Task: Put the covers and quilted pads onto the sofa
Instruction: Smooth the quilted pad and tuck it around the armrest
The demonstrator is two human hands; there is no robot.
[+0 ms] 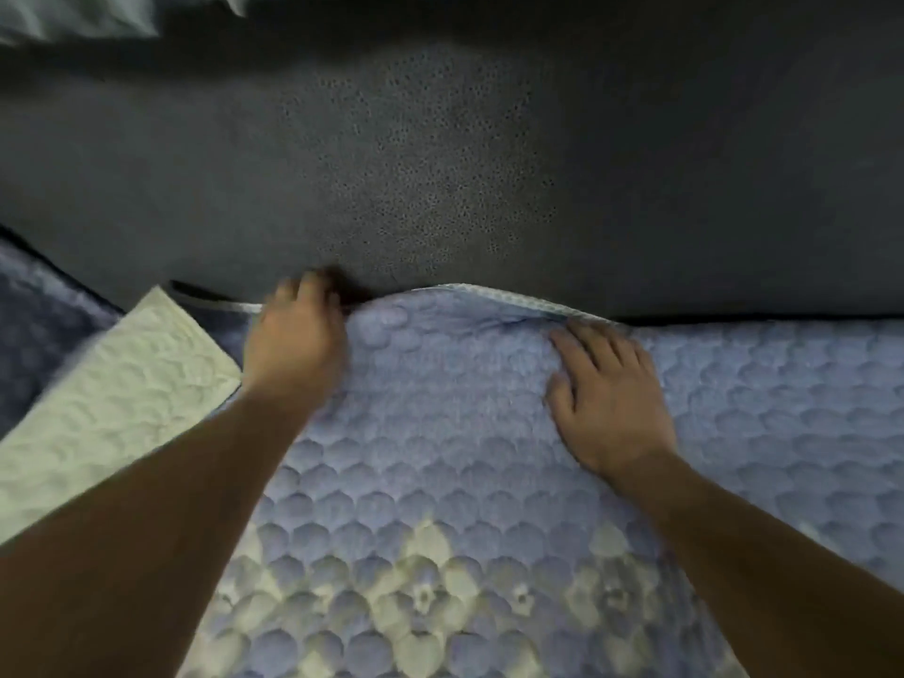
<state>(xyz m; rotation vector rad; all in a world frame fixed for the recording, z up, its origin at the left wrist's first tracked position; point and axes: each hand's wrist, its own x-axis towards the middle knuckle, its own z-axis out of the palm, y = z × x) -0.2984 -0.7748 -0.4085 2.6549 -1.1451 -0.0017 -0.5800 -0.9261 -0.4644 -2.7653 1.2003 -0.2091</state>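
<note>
Head view: left hand (293, 345) grip curled on blue scallop-quilted pad (464, 433) edge; right hand (606, 398) flat, fingers spread on pad

A dark grey, pitted upholstered surface (440, 163) fills the upper half of the view — dim light, soft shadows. Pale blurred fabric (73, 14) shows at the top left corner.

The quilted pad (464, 433) lies on the sofa seat, its rear edge against the backrest (440, 163). A folded-over pad corner (112, 393) lies at its left edge.
</note>
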